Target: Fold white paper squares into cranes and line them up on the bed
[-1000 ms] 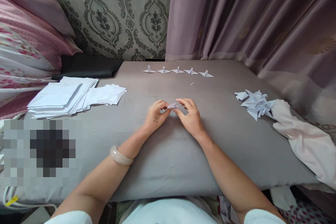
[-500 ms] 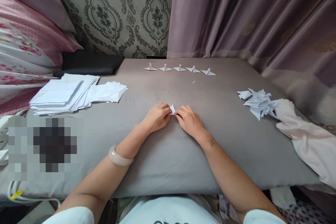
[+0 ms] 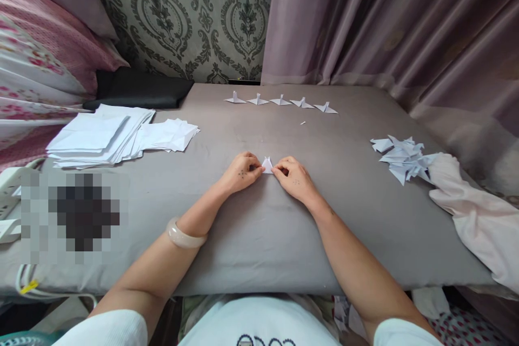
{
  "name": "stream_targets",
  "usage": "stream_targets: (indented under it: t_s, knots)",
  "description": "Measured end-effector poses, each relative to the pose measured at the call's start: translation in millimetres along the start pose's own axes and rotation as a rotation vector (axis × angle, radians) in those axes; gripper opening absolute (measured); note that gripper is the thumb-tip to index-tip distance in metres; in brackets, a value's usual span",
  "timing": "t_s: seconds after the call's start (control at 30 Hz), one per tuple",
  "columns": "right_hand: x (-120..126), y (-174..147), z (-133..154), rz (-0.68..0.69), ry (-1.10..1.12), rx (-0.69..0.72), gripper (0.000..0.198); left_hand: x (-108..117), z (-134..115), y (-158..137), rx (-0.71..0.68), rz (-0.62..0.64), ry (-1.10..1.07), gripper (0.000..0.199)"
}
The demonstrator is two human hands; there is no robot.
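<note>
A small white folded paper crane [image 3: 267,165] is held just above or on the grey cloth in the middle. My left hand [image 3: 244,172] pinches its left corner between thumb and fingers. On the other side my right hand [image 3: 295,177] grips the right corner the same way. The paper shows a triangular face with small points at its top. At the far side of the table stands a row of several finished paper cranes [image 3: 280,100] with spread wings. A tiny paper scrap [image 3: 303,122] lies in front of that row.
Stacked white paper sheets [image 3: 87,132] and smaller folded papers [image 3: 170,134] lie at the left, before a black folder-like item [image 3: 140,89]. A heap of folded paper pieces [image 3: 406,158] sits at the right beside a pale cloth [image 3: 466,203]. A power strip [image 3: 8,189] is at the left edge.
My hands have drawn slightly apart, each keeping hold of a corner. More of the crane's triangular face now shows between them. The view has shifted a little.
</note>
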State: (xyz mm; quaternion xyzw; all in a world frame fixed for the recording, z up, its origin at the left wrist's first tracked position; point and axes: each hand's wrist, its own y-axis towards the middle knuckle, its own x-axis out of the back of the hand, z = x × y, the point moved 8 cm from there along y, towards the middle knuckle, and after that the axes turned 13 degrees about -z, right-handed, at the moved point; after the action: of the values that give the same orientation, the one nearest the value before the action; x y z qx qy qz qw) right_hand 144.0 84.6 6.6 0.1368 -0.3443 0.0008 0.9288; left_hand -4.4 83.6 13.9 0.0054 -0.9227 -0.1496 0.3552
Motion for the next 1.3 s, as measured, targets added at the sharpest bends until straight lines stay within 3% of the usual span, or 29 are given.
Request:
stream_targets:
  t_s: [0.9,1.1,1.3]
  knots:
    - [-6,6,-11,-0.039,0.039,-0.096,0.017,-3,9,5,0.035,-0.03,-0.055,0.021]
    - [-7,5,-10,-0.039,0.022,-0.064,0.017,-7,11,3,-0.044,-0.02,0.045,0.016]
    - [-3,1,0,-0.045,-0.091,0.007,0.005,-9,-14,-5,-0.294,-0.02,0.208,0.014]
